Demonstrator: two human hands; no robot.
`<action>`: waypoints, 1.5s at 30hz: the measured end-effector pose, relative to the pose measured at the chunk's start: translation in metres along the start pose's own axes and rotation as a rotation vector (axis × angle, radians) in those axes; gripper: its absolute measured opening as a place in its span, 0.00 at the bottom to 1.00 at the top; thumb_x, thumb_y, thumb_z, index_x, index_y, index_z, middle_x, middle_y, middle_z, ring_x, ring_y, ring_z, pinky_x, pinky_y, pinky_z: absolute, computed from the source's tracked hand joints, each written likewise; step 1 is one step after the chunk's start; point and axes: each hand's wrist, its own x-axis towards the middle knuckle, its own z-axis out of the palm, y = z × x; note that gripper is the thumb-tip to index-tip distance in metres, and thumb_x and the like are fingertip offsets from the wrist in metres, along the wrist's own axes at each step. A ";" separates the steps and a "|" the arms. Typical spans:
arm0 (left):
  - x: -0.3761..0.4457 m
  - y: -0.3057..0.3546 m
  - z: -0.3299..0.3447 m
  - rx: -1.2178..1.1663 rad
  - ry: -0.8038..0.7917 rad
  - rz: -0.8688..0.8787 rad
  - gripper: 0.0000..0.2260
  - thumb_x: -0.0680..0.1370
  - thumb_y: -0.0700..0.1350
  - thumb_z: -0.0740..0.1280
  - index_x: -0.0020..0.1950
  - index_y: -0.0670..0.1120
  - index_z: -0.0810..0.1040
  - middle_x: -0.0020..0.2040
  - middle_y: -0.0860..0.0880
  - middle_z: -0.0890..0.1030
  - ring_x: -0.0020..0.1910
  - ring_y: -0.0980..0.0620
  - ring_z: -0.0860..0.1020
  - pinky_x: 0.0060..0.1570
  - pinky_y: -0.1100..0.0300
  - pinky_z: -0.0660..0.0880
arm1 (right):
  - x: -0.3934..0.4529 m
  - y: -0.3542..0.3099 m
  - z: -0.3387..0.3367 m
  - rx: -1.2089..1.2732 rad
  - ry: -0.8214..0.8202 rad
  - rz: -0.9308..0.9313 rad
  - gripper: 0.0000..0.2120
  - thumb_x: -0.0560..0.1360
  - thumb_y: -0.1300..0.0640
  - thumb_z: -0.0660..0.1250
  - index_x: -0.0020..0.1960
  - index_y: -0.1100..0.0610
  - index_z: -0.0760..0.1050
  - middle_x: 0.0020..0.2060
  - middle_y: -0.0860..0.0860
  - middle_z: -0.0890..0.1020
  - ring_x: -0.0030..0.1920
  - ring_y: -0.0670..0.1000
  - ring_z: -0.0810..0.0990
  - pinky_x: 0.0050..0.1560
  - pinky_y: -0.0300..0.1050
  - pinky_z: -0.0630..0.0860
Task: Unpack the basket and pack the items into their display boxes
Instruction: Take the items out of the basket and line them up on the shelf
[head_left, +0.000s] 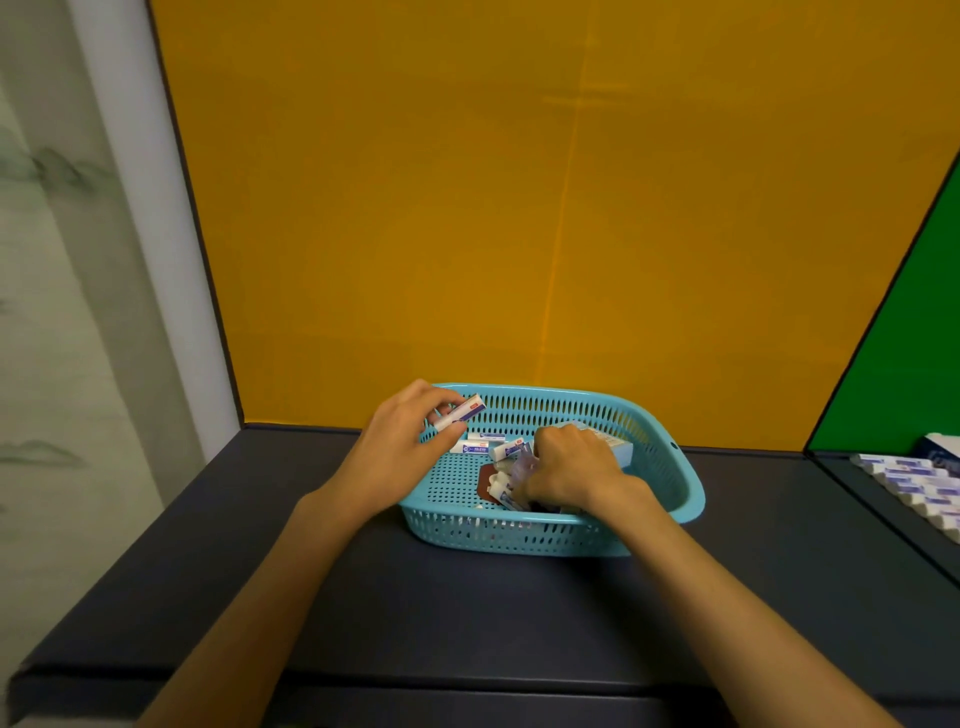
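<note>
A turquoise perforated basket (670, 483) sits on the dark worktop (467, 613), close to the far edge where an orange wall panel (519, 208) rises behind it. Inside lie several small white erasers with blue and red sleeves (480, 446), scattered over the basket's floor, along with a pale blue box (621, 451) toward the far right side and a reddish-brown item (487, 480) near the middle.

The left hand (402, 447) is over the basket's far left corner and pinches one eraser (461, 412) between thumb and fingers, holding it just above the rim. The right hand (569, 470) reaches down into the middle of the basket with its fingers curled into the heap of small packets; what exactly it grips is blurred, so whether it holds one cannot be told.

Well apart, at the right edge of the scene, a row of sleeved erasers (914, 483) lies packed side by side on a separate dark surface, with a blue-and-white box (943, 452) just beyond them. A green panel (909, 338) stands behind that area. To the left of the worktop is a pale wall (62, 312) with a faint grey-green pattern.
</note>
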 end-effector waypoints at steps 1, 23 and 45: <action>-0.002 0.000 0.000 0.002 -0.005 -0.004 0.13 0.80 0.48 0.69 0.63 0.50 0.78 0.51 0.55 0.75 0.51 0.61 0.74 0.46 0.70 0.68 | -0.002 -0.001 -0.001 0.018 0.021 0.006 0.21 0.69 0.42 0.74 0.36 0.53 0.66 0.33 0.48 0.71 0.41 0.54 0.75 0.39 0.46 0.68; 0.018 0.103 0.076 -0.128 -0.164 0.139 0.11 0.79 0.48 0.70 0.61 0.53 0.79 0.50 0.55 0.78 0.49 0.61 0.75 0.44 0.71 0.69 | -0.106 0.120 -0.047 1.316 0.257 0.174 0.11 0.73 0.67 0.73 0.54 0.61 0.79 0.44 0.52 0.86 0.46 0.51 0.85 0.47 0.47 0.82; -0.003 0.372 0.327 0.012 -0.348 0.165 0.06 0.80 0.51 0.66 0.57 0.56 0.78 0.48 0.56 0.73 0.46 0.54 0.74 0.45 0.56 0.70 | -0.363 0.446 -0.047 1.255 0.379 0.324 0.14 0.72 0.64 0.75 0.57 0.56 0.80 0.47 0.53 0.86 0.48 0.52 0.85 0.46 0.43 0.79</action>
